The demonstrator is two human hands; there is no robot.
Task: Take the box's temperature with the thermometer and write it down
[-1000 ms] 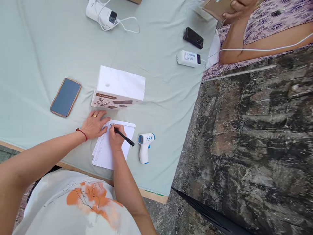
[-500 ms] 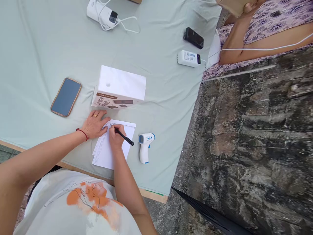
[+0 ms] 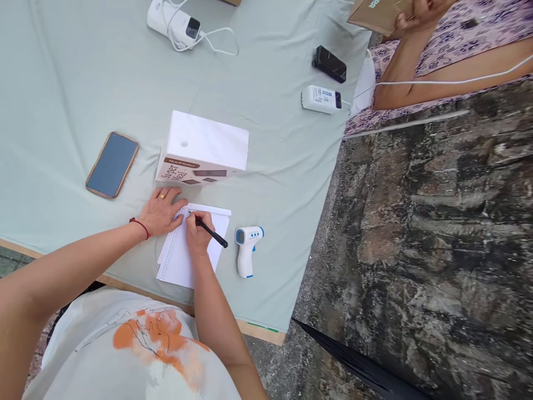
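My right hand [image 3: 199,233] grips a black pen [image 3: 213,233], its tip down on the upper part of a white notepad [image 3: 179,266]. Handwriting runs along the left side of the page. Flat on the notepad's upper left edge lies my left hand [image 3: 161,212], fingers spread, with a ring and a red bracelet. Just beyond both hands stands a white box [image 3: 208,140] with brown print. A white and blue infrared thermometer [image 3: 246,251] rests right of the notepad. To the left is a smartphone [image 3: 112,165] with a dark screen.
A pale green cloth [image 3: 275,183] covers the table. Farther back are a white device with a coiled cable [image 3: 172,25], a black power bank [image 3: 330,64] and a white power bank [image 3: 321,99]. Another person's hand [image 3: 420,16] holds a brown box [image 3: 381,14]. Stone wall [image 3: 420,222] borders the right.
The other person's brown box has shifted left and shows more of itself. My hands, the pen and the notepad look the same.
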